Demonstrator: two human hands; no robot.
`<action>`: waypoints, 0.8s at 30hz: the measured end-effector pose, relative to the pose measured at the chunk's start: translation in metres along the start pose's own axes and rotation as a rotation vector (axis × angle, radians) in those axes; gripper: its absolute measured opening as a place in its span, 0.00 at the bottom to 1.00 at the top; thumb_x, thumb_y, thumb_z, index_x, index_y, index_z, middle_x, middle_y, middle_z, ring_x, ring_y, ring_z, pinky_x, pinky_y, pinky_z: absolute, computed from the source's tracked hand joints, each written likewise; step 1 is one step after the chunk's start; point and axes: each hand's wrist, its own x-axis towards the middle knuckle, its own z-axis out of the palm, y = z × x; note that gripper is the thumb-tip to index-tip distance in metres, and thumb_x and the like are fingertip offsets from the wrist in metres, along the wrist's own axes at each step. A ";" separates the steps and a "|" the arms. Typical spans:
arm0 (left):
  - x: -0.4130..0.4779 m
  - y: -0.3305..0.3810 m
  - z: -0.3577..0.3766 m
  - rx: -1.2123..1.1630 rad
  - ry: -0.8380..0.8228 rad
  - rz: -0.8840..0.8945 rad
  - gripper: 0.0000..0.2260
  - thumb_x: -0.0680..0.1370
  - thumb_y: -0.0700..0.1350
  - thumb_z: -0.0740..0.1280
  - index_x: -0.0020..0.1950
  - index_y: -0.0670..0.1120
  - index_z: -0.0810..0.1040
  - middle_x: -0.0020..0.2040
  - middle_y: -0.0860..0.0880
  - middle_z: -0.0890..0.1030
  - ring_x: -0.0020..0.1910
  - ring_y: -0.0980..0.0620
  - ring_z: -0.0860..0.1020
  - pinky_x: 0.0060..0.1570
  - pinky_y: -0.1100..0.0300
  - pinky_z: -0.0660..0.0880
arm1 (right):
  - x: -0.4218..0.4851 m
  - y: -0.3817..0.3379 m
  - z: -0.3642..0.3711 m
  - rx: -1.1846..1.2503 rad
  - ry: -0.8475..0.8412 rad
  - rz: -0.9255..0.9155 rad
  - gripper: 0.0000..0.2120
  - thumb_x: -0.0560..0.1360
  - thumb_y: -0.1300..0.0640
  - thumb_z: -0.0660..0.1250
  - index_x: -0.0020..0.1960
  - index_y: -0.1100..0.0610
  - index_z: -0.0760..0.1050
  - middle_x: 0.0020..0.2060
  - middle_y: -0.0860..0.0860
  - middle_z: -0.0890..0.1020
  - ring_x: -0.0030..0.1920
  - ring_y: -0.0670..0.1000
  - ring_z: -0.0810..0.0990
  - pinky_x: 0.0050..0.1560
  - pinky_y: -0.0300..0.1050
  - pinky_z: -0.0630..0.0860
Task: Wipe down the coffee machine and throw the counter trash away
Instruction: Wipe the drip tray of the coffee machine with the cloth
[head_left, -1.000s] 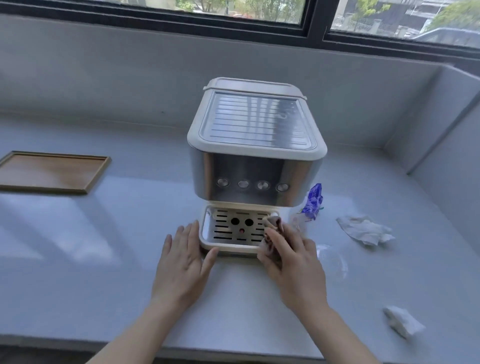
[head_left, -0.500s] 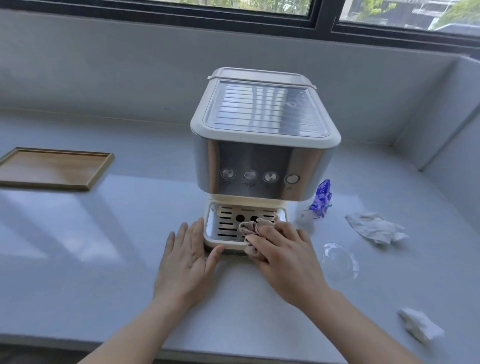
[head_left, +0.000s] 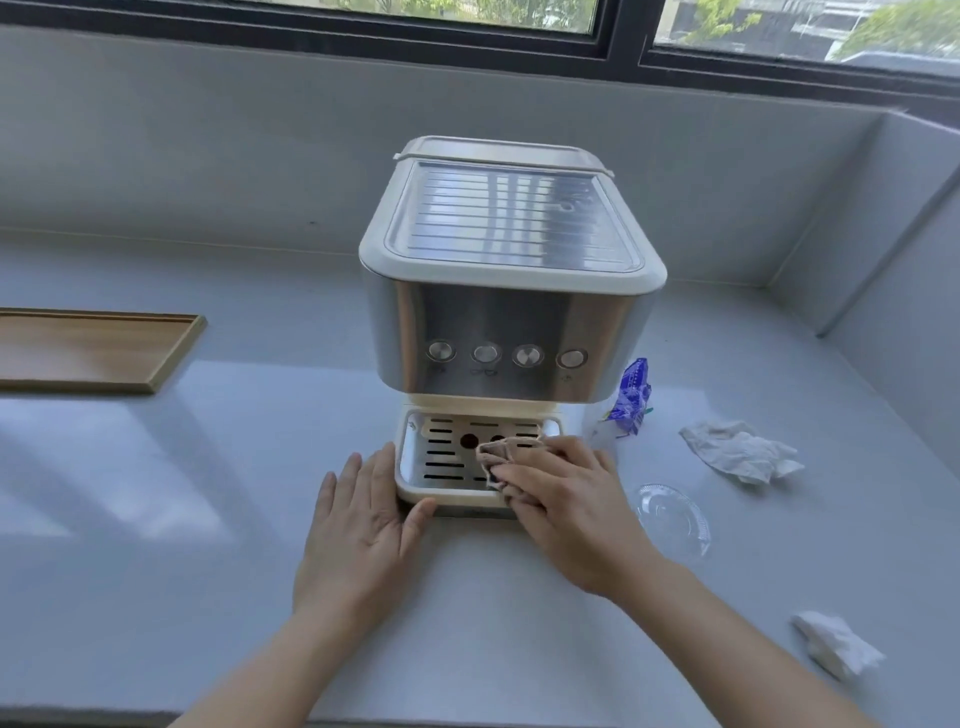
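Observation:
A cream and steel coffee machine (head_left: 511, 291) stands mid-counter, its slotted drip tray (head_left: 441, 457) at the front. My right hand (head_left: 566, 504) presses a beige cloth (head_left: 501, 457) onto the tray's right half, fingers curled over it. Flat on the counter, my left hand (head_left: 363, 525) has its thumb against the tray's front left corner. To the machine's right lie trash: a blue wrapper (head_left: 631, 397), a crumpled white tissue (head_left: 740, 449), a clear plastic lid (head_left: 672, 514) and a second tissue wad (head_left: 836, 649).
A wooden tray (head_left: 93, 351) lies at the left on the grey counter (head_left: 208, 493). A grey wall with a window rises behind the machine, and a side wall closes the right end. The counter's front edge runs just below my forearms.
My right hand has slid the cloth leftward across the drip tray, from its right edge toward the middle. The left hand has stayed beside the tray.

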 end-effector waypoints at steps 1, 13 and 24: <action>0.000 0.000 0.001 -0.008 0.000 0.001 0.33 0.78 0.68 0.43 0.79 0.52 0.49 0.78 0.54 0.59 0.79 0.50 0.50 0.77 0.51 0.44 | -0.003 0.010 -0.004 0.024 0.029 0.038 0.12 0.77 0.51 0.65 0.58 0.43 0.81 0.58 0.36 0.81 0.59 0.54 0.74 0.55 0.52 0.69; 0.000 0.001 -0.002 0.035 -0.015 0.018 0.34 0.77 0.67 0.41 0.79 0.50 0.48 0.79 0.53 0.57 0.79 0.49 0.49 0.77 0.50 0.44 | 0.008 -0.013 0.007 -0.097 -0.081 -0.178 0.15 0.80 0.44 0.59 0.64 0.43 0.76 0.68 0.38 0.75 0.65 0.52 0.72 0.61 0.51 0.69; -0.002 0.001 -0.001 -0.029 0.009 0.022 0.34 0.77 0.68 0.41 0.78 0.51 0.48 0.78 0.53 0.60 0.79 0.49 0.50 0.78 0.51 0.44 | -0.013 0.009 0.009 -0.100 0.204 0.067 0.11 0.80 0.52 0.62 0.57 0.52 0.81 0.56 0.44 0.83 0.53 0.57 0.77 0.49 0.54 0.74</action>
